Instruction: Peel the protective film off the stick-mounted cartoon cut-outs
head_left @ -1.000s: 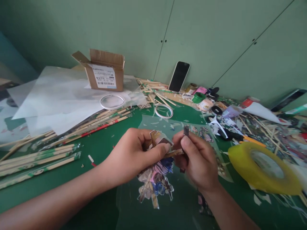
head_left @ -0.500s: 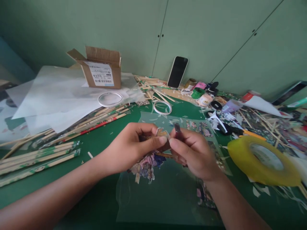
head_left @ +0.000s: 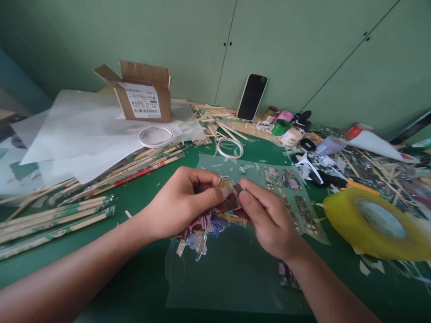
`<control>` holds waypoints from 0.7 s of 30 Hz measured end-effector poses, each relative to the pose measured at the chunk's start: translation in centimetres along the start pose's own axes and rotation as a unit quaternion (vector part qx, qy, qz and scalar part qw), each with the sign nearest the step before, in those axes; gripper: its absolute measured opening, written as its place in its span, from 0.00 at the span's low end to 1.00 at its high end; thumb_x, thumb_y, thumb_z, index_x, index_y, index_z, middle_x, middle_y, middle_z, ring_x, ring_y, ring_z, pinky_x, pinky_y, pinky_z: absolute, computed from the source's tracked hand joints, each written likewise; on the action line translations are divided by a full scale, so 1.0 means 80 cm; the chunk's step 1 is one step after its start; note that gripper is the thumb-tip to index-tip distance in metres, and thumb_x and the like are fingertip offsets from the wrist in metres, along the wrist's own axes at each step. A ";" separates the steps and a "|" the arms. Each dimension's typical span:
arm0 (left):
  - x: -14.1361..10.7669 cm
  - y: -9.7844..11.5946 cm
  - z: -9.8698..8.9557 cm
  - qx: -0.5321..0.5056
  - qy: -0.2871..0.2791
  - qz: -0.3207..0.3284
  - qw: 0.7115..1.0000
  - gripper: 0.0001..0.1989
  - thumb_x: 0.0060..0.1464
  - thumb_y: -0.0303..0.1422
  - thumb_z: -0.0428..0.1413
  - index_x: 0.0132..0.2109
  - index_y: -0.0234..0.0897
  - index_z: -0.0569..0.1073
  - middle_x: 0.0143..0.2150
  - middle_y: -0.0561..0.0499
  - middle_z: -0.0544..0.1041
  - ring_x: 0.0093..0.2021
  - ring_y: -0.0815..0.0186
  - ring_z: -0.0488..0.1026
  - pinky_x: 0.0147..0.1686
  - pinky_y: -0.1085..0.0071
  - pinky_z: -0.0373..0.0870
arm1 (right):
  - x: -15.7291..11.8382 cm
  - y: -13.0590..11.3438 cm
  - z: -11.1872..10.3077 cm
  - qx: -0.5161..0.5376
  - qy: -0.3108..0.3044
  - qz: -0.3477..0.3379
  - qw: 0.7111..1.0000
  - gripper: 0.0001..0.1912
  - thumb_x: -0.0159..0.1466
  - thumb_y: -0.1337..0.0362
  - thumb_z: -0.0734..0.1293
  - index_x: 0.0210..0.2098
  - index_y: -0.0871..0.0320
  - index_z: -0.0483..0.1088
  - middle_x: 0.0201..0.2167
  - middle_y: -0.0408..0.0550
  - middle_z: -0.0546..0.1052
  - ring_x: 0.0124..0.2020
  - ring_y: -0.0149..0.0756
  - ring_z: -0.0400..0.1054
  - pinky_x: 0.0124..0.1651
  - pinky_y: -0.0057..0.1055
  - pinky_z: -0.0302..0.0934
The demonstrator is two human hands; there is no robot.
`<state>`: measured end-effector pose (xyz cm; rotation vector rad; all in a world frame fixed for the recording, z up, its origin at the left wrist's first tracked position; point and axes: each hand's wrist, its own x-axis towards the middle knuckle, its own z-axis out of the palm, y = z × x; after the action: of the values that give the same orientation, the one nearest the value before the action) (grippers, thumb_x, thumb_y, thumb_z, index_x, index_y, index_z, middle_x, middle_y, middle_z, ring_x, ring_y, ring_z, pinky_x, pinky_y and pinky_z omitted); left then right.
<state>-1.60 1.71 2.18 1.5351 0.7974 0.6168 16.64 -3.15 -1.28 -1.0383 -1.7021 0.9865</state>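
My left hand (head_left: 180, 204) is closed around a colourful paper cutout (head_left: 205, 226) with a clear edge, its pink, purple and blue part hanging below my fingers. My right hand (head_left: 274, 220) pinches a small dark brown piece (head_left: 230, 202) against the cutout's upper right side, and the fingertips of both hands nearly meet there. Whether the brown piece is joined to the cutout is hidden by my fingers. Under both hands lies a clear plastic sheet (head_left: 215, 282) on the green tabletop. Several small printed pieces (head_left: 290, 180) lie on the sheet beyond my right hand.
A big yellow tape roll (head_left: 340, 224) lies at the right, near orange-handled scissors (head_left: 362, 186). Farther back are a thin tape roll (head_left: 230, 148), a phone (head_left: 252, 96) leaning on the wall, and an open cardboard box (head_left: 164, 105). Wrapped chopsticks (head_left: 57, 231) lie at the left.
My right hand's fingers have shifted; the dark strip that stood up above them now lies lower, against the cutout. The cutout has tilted slightly down and to the left.
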 end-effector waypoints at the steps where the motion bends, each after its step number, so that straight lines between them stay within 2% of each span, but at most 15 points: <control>1: 0.000 0.001 0.000 0.002 -0.001 0.002 1.000 0.14 0.56 0.34 0.55 0.24 0.32 0.68 0.21 0.56 0.61 0.23 0.74 0.54 0.23 0.75 0.52 | 0.000 0.001 0.000 -0.004 0.001 -0.005 1.000 0.14 0.70 0.60 0.56 0.28 0.55 0.57 0.20 0.36 0.57 0.20 0.25 0.50 0.22 0.25 0.48; 8: 0.003 0.000 0.005 -0.016 0.002 -0.005 1.000 0.14 0.55 0.34 0.55 0.24 0.32 0.68 0.20 0.57 0.61 0.22 0.75 0.55 0.22 0.77 0.53 | 0.000 0.002 0.004 -0.069 0.030 -0.026 0.997 0.13 0.70 0.61 0.56 0.28 0.54 0.57 0.19 0.37 0.58 0.19 0.26 0.53 0.23 0.26 0.51; 15: 0.003 -0.002 0.006 -0.035 0.004 -0.003 0.999 0.14 0.54 0.33 0.56 0.23 0.33 0.66 0.20 0.57 0.61 0.21 0.75 0.55 0.21 0.78 0.53 | 0.001 -0.005 0.000 -0.016 -0.015 0.016 1.000 0.16 0.71 0.57 0.55 0.27 0.55 0.57 0.20 0.37 0.59 0.19 0.25 0.53 0.20 0.23 0.50; 21: 0.003 -0.003 0.006 -0.033 0.002 -0.008 0.999 0.15 0.55 0.34 0.55 0.23 0.33 0.66 0.19 0.57 0.59 0.21 0.75 0.54 0.21 0.77 0.52 | 0.002 -0.007 0.000 -0.014 -0.025 0.018 0.999 0.16 0.71 0.58 0.55 0.28 0.56 0.58 0.20 0.37 0.59 0.20 0.24 0.53 0.20 0.23 0.50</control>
<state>-1.07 1.61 1.90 1.4670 0.7851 0.6281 16.48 -3.18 -0.74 -1.0739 -1.7490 1.0217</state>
